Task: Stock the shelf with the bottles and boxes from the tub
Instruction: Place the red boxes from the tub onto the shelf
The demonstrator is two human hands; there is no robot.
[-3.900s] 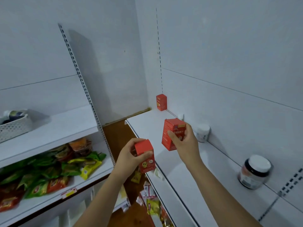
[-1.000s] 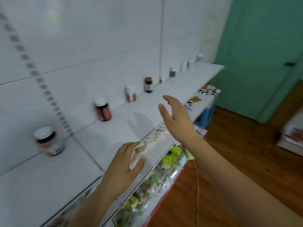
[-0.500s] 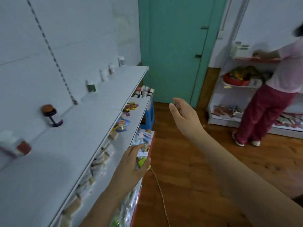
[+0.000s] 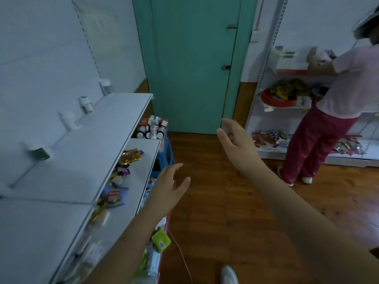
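Boxes shelved; both hands, left (image 4: 168, 189) & right (image 4: 235, 142), now empty w/ fingers spread, heading to tub (image 4: 151, 128) past shelf (image 4: 86, 148) end for more.

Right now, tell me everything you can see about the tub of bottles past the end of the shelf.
The tub of bottles sits past the far end of the top shelf, on a blue plastic stool near the green door. It holds a crowd of small bottles and red boxes, some upright, some tilted. Its own walls are mostly hidden. Neither hand touches it.

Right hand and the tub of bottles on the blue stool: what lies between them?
In the head view, only bare wooden floor lies between the right hand and the tub of bottles; both hands are empty.
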